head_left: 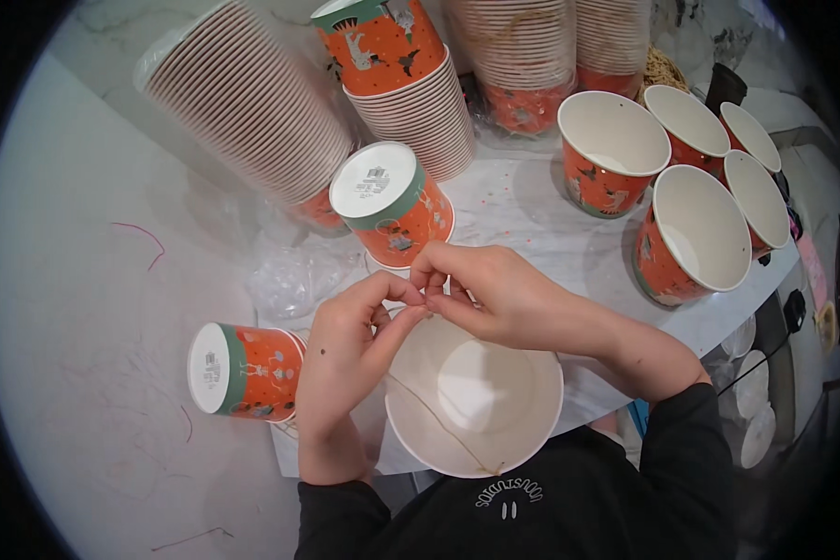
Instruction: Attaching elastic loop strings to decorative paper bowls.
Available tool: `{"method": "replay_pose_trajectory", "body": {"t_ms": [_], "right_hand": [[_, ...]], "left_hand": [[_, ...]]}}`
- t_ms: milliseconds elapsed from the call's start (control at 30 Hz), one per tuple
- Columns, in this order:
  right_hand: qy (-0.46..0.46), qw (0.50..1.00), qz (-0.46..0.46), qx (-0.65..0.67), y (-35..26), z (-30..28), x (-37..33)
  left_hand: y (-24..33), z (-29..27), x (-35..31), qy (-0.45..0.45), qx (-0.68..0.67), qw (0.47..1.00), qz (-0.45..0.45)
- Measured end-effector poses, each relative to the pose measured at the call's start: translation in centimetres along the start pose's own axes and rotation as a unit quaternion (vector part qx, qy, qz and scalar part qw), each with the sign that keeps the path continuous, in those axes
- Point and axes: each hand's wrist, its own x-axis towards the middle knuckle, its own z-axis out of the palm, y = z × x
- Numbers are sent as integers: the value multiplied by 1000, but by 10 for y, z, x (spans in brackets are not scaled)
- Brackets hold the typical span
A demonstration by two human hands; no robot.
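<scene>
Step, my read: tying or threading the cord (439,422) at the far rim of the open paper bucket (523,397). Bucket sits right in front of me, mouth up, close to my shirt (569,504). Cord is at the near rim, where it looks knotted or threaded, then slants across the mouth and goes out of sight under my left hand (350,327).

Grip: left hand and right hand (499,294) both pinch thumb-to-index, tips meeting just over the far rim. I take it both have the cord; the bit between the tips is too small to make out, and I can't tell which has the loose end.

Next move should call for fine fingertip work: hold one side, draw the end through, snug it without buckling the rim. Slip risk looks real with cord this thin.

Materials: bucket is pale, smooth card inside, round base, rolled lip, flared wall. Cord thin, tan, a bit kinked. Beyond my hands, an upturned bucket (403,229): orange printed wall, green band, white base. Another orange bucket (269,373) is bottom-out at left. Five open buckets (616,140) at right, some with small rim holes. Tilted nested stack (243,103) shows ribbed pale rims; crinkled clear film (299,275) below it. Table (513,201) pale, streaky.
</scene>
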Motion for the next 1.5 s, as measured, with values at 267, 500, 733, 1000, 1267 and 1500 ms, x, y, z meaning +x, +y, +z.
{"method": "replay_pose_trajectory", "body": {"t_ms": [267, 500, 733, 1000, 1267, 1500], "right_hand": [[-24, 999, 21, 22, -8, -3, 0], [10, 999, -11, -41, -5, 1, -2], [52, 989, -89, -106, -7, -2, -4], [31, 998, -3, -49, 0, -3, -3], [78, 994, 73, -19, -3, 1, -3], [42, 997, 68, 19, -2, -3, 0]], "left_hand": [[-16, -1, 4, -8, -91, 995, -45], [-21, 5, 9, -55, -160, 980, -102], [-45, 6, 32, -146, -360, 907, -165], [-50, 9, 33, -98, -368, 907, -180], [-49, 5, 32, -91, -357, 910, -192], [-39, -1, 31, -113, -297, 932, -174]]}}
